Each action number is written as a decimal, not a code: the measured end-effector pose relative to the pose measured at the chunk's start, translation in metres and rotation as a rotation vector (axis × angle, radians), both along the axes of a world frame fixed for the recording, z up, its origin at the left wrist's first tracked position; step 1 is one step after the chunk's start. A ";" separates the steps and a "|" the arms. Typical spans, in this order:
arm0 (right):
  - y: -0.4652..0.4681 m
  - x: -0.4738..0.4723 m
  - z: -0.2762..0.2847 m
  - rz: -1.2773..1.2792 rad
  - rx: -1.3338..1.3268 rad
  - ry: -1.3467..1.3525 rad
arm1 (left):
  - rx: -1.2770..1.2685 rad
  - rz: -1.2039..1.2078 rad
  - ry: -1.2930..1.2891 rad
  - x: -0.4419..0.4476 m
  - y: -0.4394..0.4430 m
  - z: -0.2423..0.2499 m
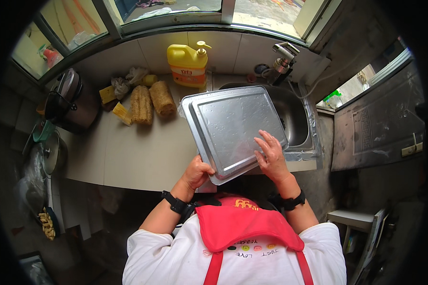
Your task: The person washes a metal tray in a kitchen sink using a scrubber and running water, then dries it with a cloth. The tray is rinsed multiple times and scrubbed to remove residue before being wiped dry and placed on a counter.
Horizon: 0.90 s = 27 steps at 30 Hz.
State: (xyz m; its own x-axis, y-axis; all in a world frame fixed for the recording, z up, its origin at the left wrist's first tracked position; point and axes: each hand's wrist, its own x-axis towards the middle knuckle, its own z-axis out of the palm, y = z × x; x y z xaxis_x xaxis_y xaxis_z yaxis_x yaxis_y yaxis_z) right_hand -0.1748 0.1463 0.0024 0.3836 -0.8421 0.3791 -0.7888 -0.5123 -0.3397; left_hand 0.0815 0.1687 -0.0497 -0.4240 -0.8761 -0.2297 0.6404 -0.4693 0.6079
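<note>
A wet rectangular metal baking tray (235,121) is tilted over the counter's edge and the near left part of the steel sink. My left hand (198,171) grips its near left corner, thumb on the face that shows. Over the tray's right part, my right hand (270,155) has its fingers apart; whether the fingertips touch the metal I cannot tell. Water drops dot the tray. Behind it, part of the sink basin (297,121) shows, with a metal faucet (284,60) at the back. The tray hides the basin's left part.
A yellow pump jug (188,67) stands against the tiled wall. Two loofah pieces (141,105) (163,98), a yellow sponge (107,94) and crumpled plastic bags (120,87) lie left of it. A dark rice cooker (69,103) and a lidded pot (53,153) are at the far left.
</note>
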 end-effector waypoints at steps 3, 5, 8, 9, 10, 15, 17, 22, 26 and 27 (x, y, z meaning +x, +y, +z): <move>-0.023 -0.041 -0.009 -0.321 -0.091 -0.100 | -0.010 0.015 0.003 -0.002 -0.002 0.002; -0.042 -0.077 -0.017 -0.607 0.048 -0.252 | -0.015 0.016 0.004 -0.003 -0.004 0.003; -0.054 -0.131 -0.028 -0.813 0.637 -0.865 | -0.018 -0.005 -0.005 -0.003 -0.006 0.001; -0.059 -0.141 -0.034 -0.813 0.735 -1.179 | -0.011 -0.026 -0.020 -0.003 -0.006 0.000; -0.061 -0.152 -0.038 -0.736 0.793 -1.237 | -0.004 -0.048 -0.033 -0.003 -0.007 -0.001; -0.061 -0.169 -0.056 -0.631 0.713 -0.983 | -0.060 -0.127 -0.110 -0.007 -0.017 -0.001; -0.059 -0.168 -0.060 -0.617 0.619 -0.890 | -0.094 -0.013 -0.080 -0.009 -0.025 0.001; -0.049 -0.161 -0.068 -0.692 0.531 -1.037 | -0.065 0.225 -0.067 -0.010 -0.063 0.008; -0.045 -0.160 -0.072 -0.668 0.540 -1.008 | 0.051 0.318 -0.385 -0.013 -0.087 0.003; -0.044 -0.161 -0.073 -0.681 0.526 -0.979 | 0.094 0.337 -0.468 -0.013 -0.092 0.000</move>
State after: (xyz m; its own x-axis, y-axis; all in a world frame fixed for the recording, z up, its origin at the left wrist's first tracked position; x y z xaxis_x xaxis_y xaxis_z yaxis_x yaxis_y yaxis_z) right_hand -0.3355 0.1020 -0.0709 -0.4226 -0.8891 -0.1761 -0.1479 0.2594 -0.9544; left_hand 0.0690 0.0770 -0.0498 0.0398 -0.9118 -0.4088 0.4372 -0.3520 0.8277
